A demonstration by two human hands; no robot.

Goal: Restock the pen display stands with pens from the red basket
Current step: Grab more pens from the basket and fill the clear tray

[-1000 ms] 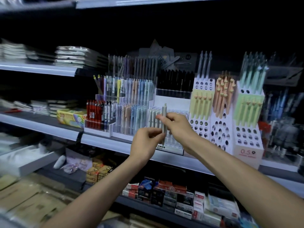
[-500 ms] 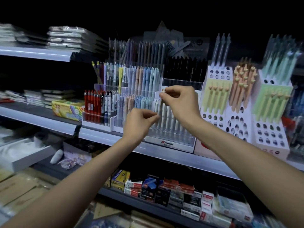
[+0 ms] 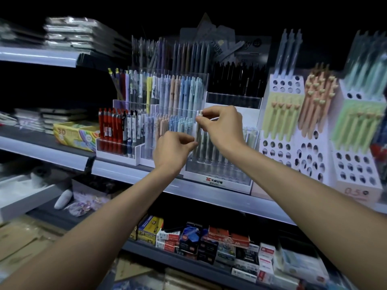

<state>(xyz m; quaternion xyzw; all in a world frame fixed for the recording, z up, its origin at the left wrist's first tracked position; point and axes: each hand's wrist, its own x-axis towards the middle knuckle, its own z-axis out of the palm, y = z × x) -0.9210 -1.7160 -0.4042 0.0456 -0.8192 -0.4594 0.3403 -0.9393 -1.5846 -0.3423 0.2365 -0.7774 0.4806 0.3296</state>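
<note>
Pinching the top of a pale pen between thumb and forefinger of the right grip — holding it upright, long axis vertical, aiming its tip down at the clear stand just below. Curling the left grip against the lower barrel, nearer the slots — whether pinching or merely touching, not showing clearly.

Two hands, left hand and right hand, holding one pale pen before one clear labelled stand, three white perforated stands right of that stand.
</note>
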